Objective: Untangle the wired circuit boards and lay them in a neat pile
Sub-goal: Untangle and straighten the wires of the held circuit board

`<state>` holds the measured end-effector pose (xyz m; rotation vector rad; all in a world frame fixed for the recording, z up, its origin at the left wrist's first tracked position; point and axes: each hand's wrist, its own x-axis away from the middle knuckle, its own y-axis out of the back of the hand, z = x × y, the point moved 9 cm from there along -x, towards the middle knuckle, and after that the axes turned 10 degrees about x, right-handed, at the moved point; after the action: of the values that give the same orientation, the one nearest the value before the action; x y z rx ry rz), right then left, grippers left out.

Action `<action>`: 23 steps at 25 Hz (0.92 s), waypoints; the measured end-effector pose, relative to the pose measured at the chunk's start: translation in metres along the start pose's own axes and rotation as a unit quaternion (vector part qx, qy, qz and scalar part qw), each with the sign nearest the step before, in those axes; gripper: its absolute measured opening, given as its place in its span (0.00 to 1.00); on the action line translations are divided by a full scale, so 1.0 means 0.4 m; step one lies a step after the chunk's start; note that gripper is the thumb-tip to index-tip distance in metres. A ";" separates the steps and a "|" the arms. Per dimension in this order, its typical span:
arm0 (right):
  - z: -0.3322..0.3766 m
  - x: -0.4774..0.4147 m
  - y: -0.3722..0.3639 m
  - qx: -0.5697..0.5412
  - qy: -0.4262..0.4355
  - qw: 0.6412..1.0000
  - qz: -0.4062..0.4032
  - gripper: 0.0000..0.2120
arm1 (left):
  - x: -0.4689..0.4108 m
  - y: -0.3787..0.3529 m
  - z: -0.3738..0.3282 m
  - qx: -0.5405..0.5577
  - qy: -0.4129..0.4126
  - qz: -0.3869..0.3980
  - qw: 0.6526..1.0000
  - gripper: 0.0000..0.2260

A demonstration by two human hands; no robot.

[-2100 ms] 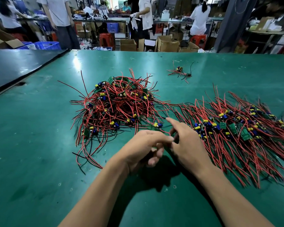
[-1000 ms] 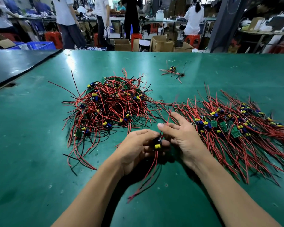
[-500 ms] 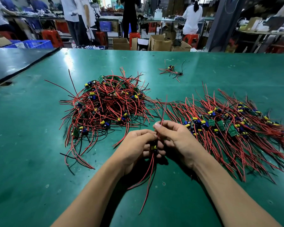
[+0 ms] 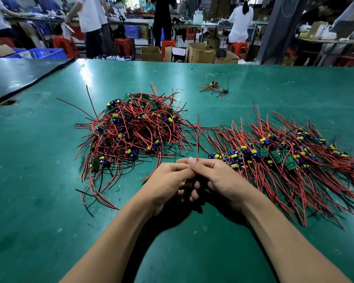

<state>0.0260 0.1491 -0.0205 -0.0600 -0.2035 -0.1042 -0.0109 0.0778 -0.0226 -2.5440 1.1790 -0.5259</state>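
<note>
A small wired circuit board (image 4: 188,184) with a yellow part sits between both hands, just above the green desk (image 4: 39,201). The left hand (image 4: 166,184) curls its grip round the board; the right hand (image 4: 219,178) pinches its thin red lead (image 4: 197,139), which stands straight, pointing away from the person, so the long axis runs near to far. Roughly half seems done: a combed pile of boards (image 4: 284,158) lies right, wires fanned alike; a tangled heap of red-wired boards (image 4: 135,129) waits left, a stray pair (image 4: 214,87) farther back.

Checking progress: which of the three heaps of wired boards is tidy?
The right pile: its wires lie roughly parallel, unlike the knotted left heap and tiny far cluster.
</note>
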 end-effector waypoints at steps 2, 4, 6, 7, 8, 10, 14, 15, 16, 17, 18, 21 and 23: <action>0.001 -0.003 0.015 0.023 0.004 1.000 -0.010 0.17 | 0.000 -0.001 -0.004 -0.023 -0.013 -0.002 1.000 0.13; 0.000 -0.006 0.038 0.045 0.010 0.998 -0.044 0.17 | -0.003 0.001 -0.005 -0.032 -0.029 -0.014 0.999 0.12; 0.001 -0.010 0.062 0.046 0.015 0.994 -0.093 0.16 | -0.005 0.001 -0.006 -0.032 -0.038 -0.026 0.998 0.11; 0.003 -0.011 0.078 0.038 0.019 0.991 -0.126 0.15 | -0.007 -0.002 -0.003 -0.025 -0.036 -0.025 0.999 0.10; 0.008 -0.011 0.098 0.030 0.026 0.986 -0.161 0.15 | -0.008 -0.008 0.000 -0.020 -0.032 -0.017 0.999 0.10; 0.022 -0.008 0.140 0.010 0.047 0.972 -0.232 0.17 | -0.006 -0.025 0.006 -0.030 -0.022 0.008 0.999 0.10; 0.022 -0.004 0.168 -0.137 0.050 0.954 -0.260 0.19 | -0.003 -0.046 0.015 -0.046 -0.007 0.036 0.998 0.10; 0.015 -0.007 0.155 -0.194 0.039 0.951 -0.237 0.20 | -0.004 -0.044 0.015 -0.046 -0.010 0.029 0.998 0.10; 0.009 -0.011 0.141 -0.248 0.025 0.945 -0.213 0.22 | -0.005 -0.040 0.014 -0.045 -0.014 0.019 0.999 0.10; 0.004 -0.015 0.129 -0.292 0.014 0.937 -0.191 0.24 | -0.005 -0.035 0.013 -0.043 -0.019 0.010 0.999 0.10; 0.005 -0.018 0.119 -0.315 0.011 0.933 -0.171 0.25 | -0.005 -0.032 0.011 -0.040 -0.026 0.002 0.999 0.09; 0.013 -0.017 0.088 -0.206 0.012 0.970 -0.127 0.21 | -0.005 -0.021 0.000 -0.020 -0.062 -0.023 0.998 0.10; 0.002 -0.017 0.047 -0.094 -0.001 0.991 -0.091 0.19 | -0.007 -0.003 -0.010 -0.004 -0.083 -0.052 0.995 0.10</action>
<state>0.0211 0.1687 -0.0223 -0.2285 -0.2013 -0.3058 -0.0134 0.0803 -0.0192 -2.6092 0.9985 -0.3262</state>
